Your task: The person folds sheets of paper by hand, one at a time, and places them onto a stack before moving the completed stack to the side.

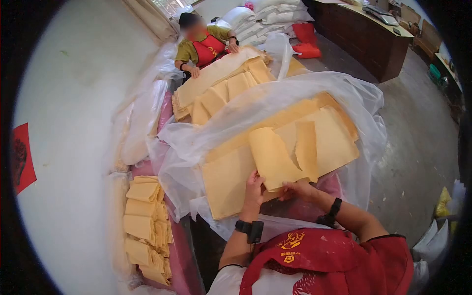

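The person in the red apron stands at the counter. Their left hand is closed narrowly on the lower edge of a curled sheet of yellow paper, with the fingers bunched together and lying up against it. The right hand meets the same edge just beside the left. Its fingers run under the paper, so I cannot tell how far it is closed. Each wrist wears a black band.

The curled sheet rises off a stack of yellow paper, which lies flat in front of the person. Its top sheet is rolled over on itself near the middle. A clear plastic sheet billows around the stack on the far side and on both flanks, and it drapes over the counter's edge toward the floor.

Further along the counter, a co-worker leans over a second pile of yellow sheets with both hands resting on it. Against the white wall to the left, folded yellow bundles sit in a row, well apart from the hands. White sacks are heaped behind the co-worker, and a dark wooden desk stands across the room.
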`<state>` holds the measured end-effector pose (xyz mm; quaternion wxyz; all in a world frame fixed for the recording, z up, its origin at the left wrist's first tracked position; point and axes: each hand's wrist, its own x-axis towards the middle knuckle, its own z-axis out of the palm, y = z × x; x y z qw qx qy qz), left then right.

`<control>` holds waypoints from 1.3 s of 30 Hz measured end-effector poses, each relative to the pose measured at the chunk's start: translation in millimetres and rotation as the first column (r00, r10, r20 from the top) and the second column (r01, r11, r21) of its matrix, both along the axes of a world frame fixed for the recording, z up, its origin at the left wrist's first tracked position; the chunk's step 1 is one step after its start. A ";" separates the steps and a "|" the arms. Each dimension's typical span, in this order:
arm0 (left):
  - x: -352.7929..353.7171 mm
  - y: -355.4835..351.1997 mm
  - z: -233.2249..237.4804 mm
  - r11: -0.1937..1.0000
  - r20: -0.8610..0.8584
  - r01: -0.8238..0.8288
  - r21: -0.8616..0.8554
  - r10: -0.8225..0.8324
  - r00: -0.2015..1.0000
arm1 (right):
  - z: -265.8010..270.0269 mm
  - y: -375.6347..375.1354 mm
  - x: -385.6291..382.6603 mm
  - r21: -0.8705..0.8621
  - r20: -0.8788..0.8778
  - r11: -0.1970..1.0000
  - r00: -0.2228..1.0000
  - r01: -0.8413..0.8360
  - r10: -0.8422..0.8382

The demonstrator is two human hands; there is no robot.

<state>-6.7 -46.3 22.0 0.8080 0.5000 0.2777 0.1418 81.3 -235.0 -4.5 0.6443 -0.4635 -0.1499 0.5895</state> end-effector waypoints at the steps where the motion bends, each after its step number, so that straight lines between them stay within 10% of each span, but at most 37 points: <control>1: 0.8 3.7 3.0 0.996 0.000 0.053 -0.075 -0.054 0.999 | 2.1 -4.1 -2.4 -0.006 0.001 1.000 1.000 0.003 -0.003; 4: 4.8 -0.5 -4.6 0.974 -0.189 0.088 0.210 -0.048 0.981 | 4.0 -6.1 -13.5 -0.025 0.793 0.986 0.597 -0.165 0.120; 8: 12.3 -0.9 -20.9 0.710 -0.452 0.338 0.618 -0.030 0.891 | 7.9 -2.6 -22.9 0.030 0.975 0.979 0.224 -0.202 0.016; 14: 40.0 -5.7 45.6 0.989 0.039 0.120 -0.091 -0.117 0.992 | 17.4 -2.2 -19.4 0.042 0.996 0.999 -0.072 -0.015 -0.043; 17: 55.1 -16.4 80.6 0.987 0.189 0.161 0.008 -0.159 0.969 | -10.4 14.1 2.0 -0.021 0.940 0.980 -0.330 0.198 0.087; 18: 59.2 -17.8 90.4 0.987 0.195 0.158 0.006 -0.156 0.968 | -44.5 13.5 23.3 0.075 0.991 0.969 -0.127 0.235 -0.046; 25: 26.8 10.8 128.6 0.989 0.193 0.148 0.015 -0.148 0.970 | -44.8 -63.7 137.2 -0.037 0.975 0.824 -0.159 0.566 0.153; 29: -15.0 46.7 47.5 0.927 -0.039 0.161 0.338 -0.157 0.987 | -34.9 -76.0 172.6 -0.080 0.968 0.795 -0.143 0.601 0.205; 36: -86.6 99.5 -35.8 0.987 -0.142 -0.023 0.159 0.046 0.989 | -8.3 -78.5 207.8 -0.119 0.960 0.794 -0.136 0.596 0.245; 39: -88.0 113.6 -55.3 0.947 -0.348 0.143 0.286 -0.037 0.937 | -18.9 -73.6 204.9 -0.083 0.948 0.805 -0.201 0.588 0.245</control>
